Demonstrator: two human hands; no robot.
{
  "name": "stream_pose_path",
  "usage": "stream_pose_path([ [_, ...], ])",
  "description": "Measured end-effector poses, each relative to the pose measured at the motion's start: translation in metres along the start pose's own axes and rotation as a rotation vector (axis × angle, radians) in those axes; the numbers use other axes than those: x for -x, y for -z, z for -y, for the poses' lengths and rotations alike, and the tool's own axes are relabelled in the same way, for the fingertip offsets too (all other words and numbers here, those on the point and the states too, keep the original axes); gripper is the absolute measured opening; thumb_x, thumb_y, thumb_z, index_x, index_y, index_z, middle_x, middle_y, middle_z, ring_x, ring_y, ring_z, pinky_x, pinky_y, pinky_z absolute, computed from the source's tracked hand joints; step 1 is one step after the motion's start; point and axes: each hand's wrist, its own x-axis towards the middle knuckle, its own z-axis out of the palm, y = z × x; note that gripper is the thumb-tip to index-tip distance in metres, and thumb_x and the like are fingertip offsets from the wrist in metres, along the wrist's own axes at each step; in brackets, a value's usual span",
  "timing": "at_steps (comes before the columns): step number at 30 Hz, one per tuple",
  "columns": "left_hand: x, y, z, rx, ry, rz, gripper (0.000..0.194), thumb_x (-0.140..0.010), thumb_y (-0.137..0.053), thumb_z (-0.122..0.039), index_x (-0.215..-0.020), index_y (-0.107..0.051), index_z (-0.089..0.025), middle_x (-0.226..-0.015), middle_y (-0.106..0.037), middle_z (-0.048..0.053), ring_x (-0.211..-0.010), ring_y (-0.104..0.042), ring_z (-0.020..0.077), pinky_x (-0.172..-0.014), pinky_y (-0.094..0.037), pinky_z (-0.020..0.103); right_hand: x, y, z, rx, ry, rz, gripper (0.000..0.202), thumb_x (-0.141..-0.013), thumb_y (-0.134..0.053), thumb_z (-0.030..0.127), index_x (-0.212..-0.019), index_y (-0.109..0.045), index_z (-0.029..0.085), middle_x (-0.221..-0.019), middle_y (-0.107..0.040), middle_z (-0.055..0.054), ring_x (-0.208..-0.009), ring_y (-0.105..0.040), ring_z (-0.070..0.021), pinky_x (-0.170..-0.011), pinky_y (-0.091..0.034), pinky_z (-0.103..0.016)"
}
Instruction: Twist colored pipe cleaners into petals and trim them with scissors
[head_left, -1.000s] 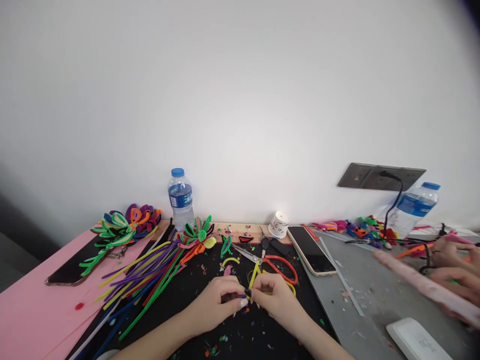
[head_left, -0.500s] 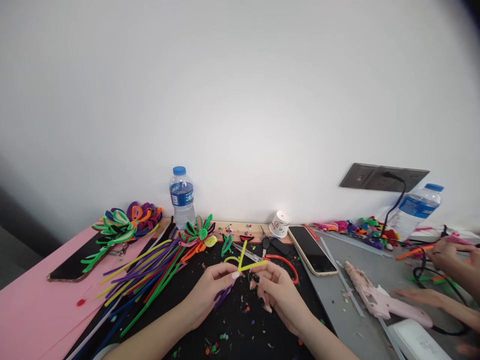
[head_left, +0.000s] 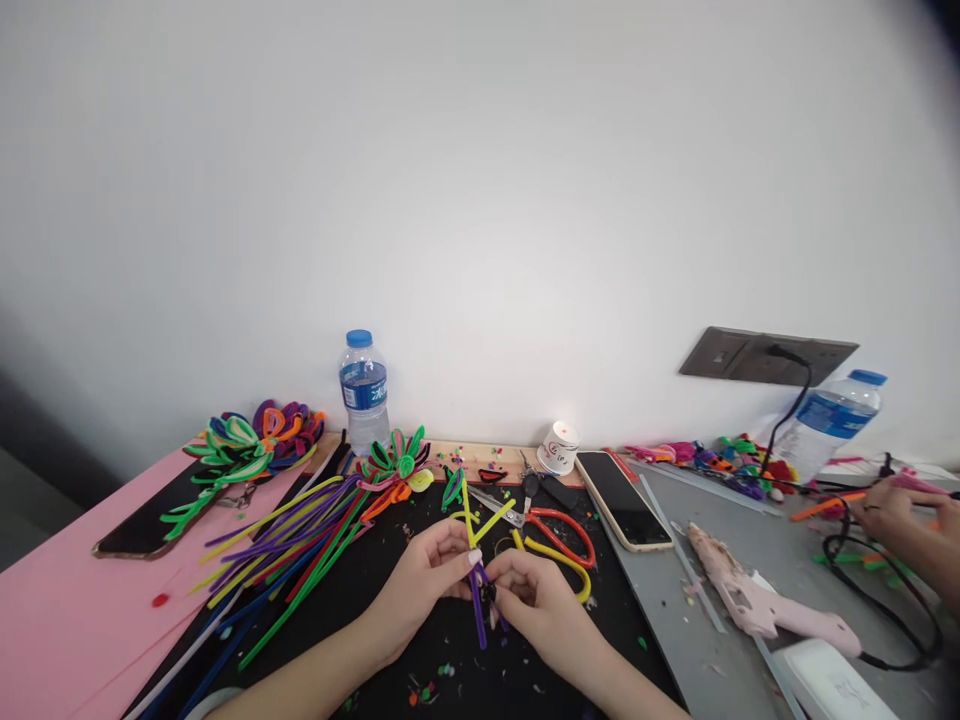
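Over the black mat, my left hand (head_left: 429,580) is closed, pinching yellow pipe cleaners (head_left: 467,510) whose ends point up and to the right. Crossed with them are purple pipe cleaners (head_left: 478,612), their ends hanging down between my hands. Against these purple strands my right hand (head_left: 534,602) is closed, its fingertips touching my left fingers. Dark nails show on the right hand; the exact crossing point is hidden behind the fingers. Just beyond lie scissors (head_left: 564,520) with red and yellow handles. A small green and purple pipe-cleaner piece (head_left: 453,487) rests near the blades.
Loose pipe cleaners (head_left: 300,555) and a pipe-cleaner flower (head_left: 401,460) lie to the left. A water bottle (head_left: 365,395) stands by the wall. To the right are a phone (head_left: 624,500), a pink glue gun (head_left: 765,590) with its cable, and another person's hand (head_left: 900,515).
My right hand has moved down and left to the purple strands, uncovering the yellow scissor handle. The yellow strands have turned more upright. One of the other person's hands has left view.
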Motion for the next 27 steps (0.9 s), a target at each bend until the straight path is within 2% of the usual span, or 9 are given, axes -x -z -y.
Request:
stream_pose_path([
  [7, -0.002, 0.002, 0.002, -0.088, -0.003, -0.063, 0.022, -0.071, -0.062, -0.033, -0.082, -0.06, -0.014, -0.068, -0.054, -0.001, -0.059, -0.051, 0.01, -0.052, -0.046, 0.02, 0.0, 0.004, 0.001, 0.04, 0.016, -0.024, 0.013, -0.074, -0.046, 0.012, -0.078, -0.058, 0.014, -0.052, -0.039, 0.007, -0.049, -0.035, -0.0073, -0.047, -0.027, -0.019],
  [14, -0.005, 0.004, 0.002, -0.212, -0.044, -0.167, 0.025, -0.069, -0.062, -0.038, -0.071, -0.059, -0.013, -0.063, -0.061, 0.001, -0.06, -0.058, 0.015, -0.054, -0.047, 0.024, -0.001, 0.005, 0.003, -0.093, -0.071, 0.022, 0.011, -0.077, -0.049, 0.023, -0.073, -0.055, 0.015, -0.047, -0.034, 0.009, -0.041, -0.026, -0.0056, -0.041, -0.019, -0.019],
  [19, -0.006, 0.004, 0.004, -0.2, -0.062, -0.161, 0.025, -0.068, -0.063, -0.039, -0.068, -0.056, -0.014, -0.062, -0.059, 0.0, -0.059, -0.058, 0.0152, -0.055, -0.047, 0.025, -0.004, 0.006, -0.006, -0.116, -0.119, -0.014, 0.021, -0.077, -0.051, 0.033, -0.064, -0.048, 0.017, -0.042, -0.038, 0.009, -0.035, -0.026, -0.0046, -0.036, -0.017, -0.018],
  [23, -0.007, 0.004, 0.001, -0.178, -0.078, -0.167, 0.024, -0.068, -0.063, -0.038, -0.069, -0.056, -0.015, -0.059, -0.057, -0.002, -0.055, -0.055, 0.013, -0.055, -0.045, 0.024, -0.006, 0.006, -0.01, -0.082, -0.131, -0.047, 0.023, -0.076, -0.052, 0.031, -0.06, -0.041, 0.019, -0.037, -0.036, 0.01, -0.03, -0.026, -0.0044, -0.034, -0.016, -0.017],
  [27, -0.007, 0.005, -0.002, -0.191, -0.145, -0.185, 0.021, -0.072, -0.061, -0.034, -0.067, -0.054, -0.015, -0.054, -0.054, -0.004, -0.051, -0.052, 0.011, -0.052, -0.042, 0.022, -0.005, 0.008, -0.009, -0.01, -0.093, -0.097, 0.021, -0.078, -0.048, 0.029, -0.062, -0.04, 0.02, -0.039, -0.04, 0.009, -0.032, -0.029, -0.0054, -0.035, -0.02, -0.018],
])
